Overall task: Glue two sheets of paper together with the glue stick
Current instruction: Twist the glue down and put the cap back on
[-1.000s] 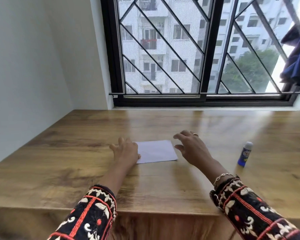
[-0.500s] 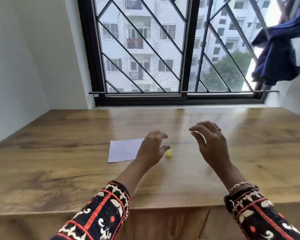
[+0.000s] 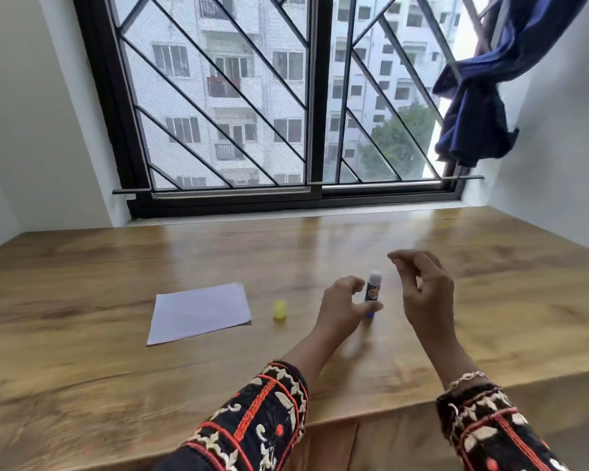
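Left grip [image 3: 340, 307] has moved from the paper [image 3: 199, 312] to the upright glue stick [image 3: 373, 288], thumb across it; we cannot tell if it clamps. Right grip [image 3: 425, 294] hovers, fingers apart, empty.

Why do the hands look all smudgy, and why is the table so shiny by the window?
Head view: the left hand, right hand and glue stick are smeared by motion blur; daylight from the window throws pale glare on the wooden table; the paper looks fairly sharp.

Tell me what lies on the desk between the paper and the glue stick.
Head view: a yellow cap, then the left hand, close by the glue stick.
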The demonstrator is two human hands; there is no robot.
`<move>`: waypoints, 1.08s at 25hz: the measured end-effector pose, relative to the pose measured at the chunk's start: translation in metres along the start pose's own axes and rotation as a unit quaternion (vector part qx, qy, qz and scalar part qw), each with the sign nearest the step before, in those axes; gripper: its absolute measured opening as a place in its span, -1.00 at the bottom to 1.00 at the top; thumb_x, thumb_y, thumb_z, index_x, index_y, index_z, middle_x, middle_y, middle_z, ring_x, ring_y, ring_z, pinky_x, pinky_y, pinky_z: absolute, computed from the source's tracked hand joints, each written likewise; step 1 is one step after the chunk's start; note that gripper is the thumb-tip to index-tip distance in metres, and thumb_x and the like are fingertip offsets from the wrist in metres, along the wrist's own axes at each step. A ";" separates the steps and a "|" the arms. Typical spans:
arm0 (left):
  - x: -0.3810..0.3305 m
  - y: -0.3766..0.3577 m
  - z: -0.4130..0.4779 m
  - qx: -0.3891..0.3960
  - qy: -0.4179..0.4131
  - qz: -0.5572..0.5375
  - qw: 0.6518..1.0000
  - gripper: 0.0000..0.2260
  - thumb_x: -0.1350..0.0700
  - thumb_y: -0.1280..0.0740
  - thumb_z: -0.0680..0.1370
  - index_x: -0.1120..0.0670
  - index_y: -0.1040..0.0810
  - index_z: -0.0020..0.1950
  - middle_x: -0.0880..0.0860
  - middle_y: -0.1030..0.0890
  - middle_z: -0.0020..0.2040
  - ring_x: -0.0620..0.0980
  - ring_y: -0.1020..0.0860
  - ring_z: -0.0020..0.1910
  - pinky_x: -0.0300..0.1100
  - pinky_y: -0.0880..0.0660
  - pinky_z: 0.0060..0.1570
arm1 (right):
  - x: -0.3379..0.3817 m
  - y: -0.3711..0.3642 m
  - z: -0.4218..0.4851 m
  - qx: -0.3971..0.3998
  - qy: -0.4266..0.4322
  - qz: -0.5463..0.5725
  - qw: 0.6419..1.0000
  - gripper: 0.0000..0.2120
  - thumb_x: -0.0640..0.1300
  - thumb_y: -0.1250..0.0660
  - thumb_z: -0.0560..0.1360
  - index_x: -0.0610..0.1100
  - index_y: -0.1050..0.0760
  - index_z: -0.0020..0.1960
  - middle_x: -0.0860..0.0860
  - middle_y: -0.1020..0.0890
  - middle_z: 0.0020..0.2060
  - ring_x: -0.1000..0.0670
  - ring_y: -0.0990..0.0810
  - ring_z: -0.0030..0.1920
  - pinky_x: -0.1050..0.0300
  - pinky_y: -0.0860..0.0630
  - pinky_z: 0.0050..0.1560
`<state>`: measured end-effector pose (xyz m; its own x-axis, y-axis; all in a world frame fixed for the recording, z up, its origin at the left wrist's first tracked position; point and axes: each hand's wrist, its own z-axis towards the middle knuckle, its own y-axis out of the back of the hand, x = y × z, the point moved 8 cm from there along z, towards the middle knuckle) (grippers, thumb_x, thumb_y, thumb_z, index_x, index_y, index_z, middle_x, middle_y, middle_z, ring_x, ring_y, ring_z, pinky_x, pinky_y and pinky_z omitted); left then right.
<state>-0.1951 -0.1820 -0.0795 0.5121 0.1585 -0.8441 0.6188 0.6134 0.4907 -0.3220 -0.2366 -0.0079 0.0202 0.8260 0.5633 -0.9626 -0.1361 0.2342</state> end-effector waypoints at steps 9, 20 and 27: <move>-0.003 0.011 0.003 -0.070 -0.006 -0.076 0.995 -0.89 0.20 -0.41 0.41 0.21 -0.54 -0.16 0.17 -0.65 -0.17 0.02 -0.54 -0.20 -0.13 -0.47 -0.13 | -0.035 -0.007 -0.008 -0.011 -0.154 0.073 0.985 -0.88 -0.27 -0.25 0.48 -0.16 -0.56 -0.10 -0.05 -0.62 -0.20 -0.01 -0.56 -0.17 0.18 -0.48 -0.13; -0.010 0.092 -0.020 -0.029 -0.047 -0.238 0.970 -0.87 0.31 -0.22 0.54 0.20 -0.55 -0.02 0.17 -0.57 -0.14 0.06 -0.50 -0.15 -0.15 -0.45 -0.09 | -0.004 -0.129 -0.079 0.211 -0.571 0.420 0.673 -0.45 0.18 -0.03 0.54 -0.24 -0.56 -0.20 -0.02 -0.53 -0.57 0.09 -0.44 -0.60 0.32 -0.35 -0.61; 0.001 0.124 -0.034 -0.088 -0.044 -0.282 0.954 -0.95 0.30 -0.29 0.51 0.21 -0.54 -0.09 0.05 -0.55 -0.30 -0.11 -0.51 -0.33 -0.34 -0.49 -0.28 | 0.041 -0.158 -0.084 0.196 -0.558 0.570 0.570 -0.65 -0.03 -0.17 0.52 -0.24 -0.59 -0.23 -0.04 -0.52 -0.51 0.09 -0.46 -0.54 0.34 -0.42 -0.53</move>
<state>-0.1384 -0.0796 -0.0268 0.1793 -0.2957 -0.9383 0.7052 0.7036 -0.0870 -0.1920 -0.1354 -0.0882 -0.1892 -0.7544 0.6285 -0.3914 -0.5291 -0.7529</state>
